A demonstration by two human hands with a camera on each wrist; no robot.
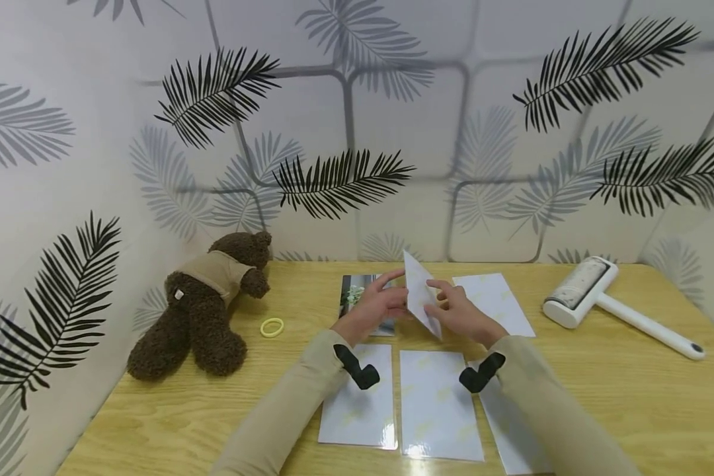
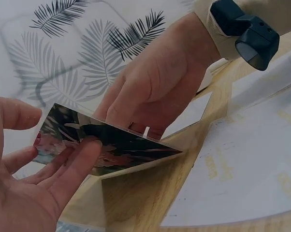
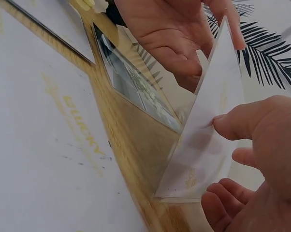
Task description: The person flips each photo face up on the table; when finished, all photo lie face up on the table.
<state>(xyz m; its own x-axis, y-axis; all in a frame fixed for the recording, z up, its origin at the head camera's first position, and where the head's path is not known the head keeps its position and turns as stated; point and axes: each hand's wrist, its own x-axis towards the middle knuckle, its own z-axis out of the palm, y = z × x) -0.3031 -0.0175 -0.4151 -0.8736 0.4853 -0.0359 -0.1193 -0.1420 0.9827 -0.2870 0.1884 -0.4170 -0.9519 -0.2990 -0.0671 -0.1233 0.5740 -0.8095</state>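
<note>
Both hands hold a photo print [image 1: 421, 294] tilted on edge above the table. Its dark floral picture side [image 2: 107, 145] faces my left hand [image 1: 373, 305], whose fingers touch that side while the thumb lies by the edge. On the white back [image 3: 203, 140], the thumb of my right hand [image 1: 461, 314] presses near the middle, its other fingers curled close to the edge. Behind the left hand another photo [image 1: 352, 291] with white flowers lies picture up. White-backed sheets [image 1: 357, 410], [image 1: 440, 403] lie face down in front of the hands.
Another white-backed sheet [image 1: 494, 301] lies behind the right hand, and one [image 1: 514, 423] is partly under the right forearm. A brown teddy bear [image 1: 205, 311] and a yellow ring [image 1: 272, 327] are on the left. A white lint roller [image 1: 583, 291] lies right. A patterned wall stands behind.
</note>
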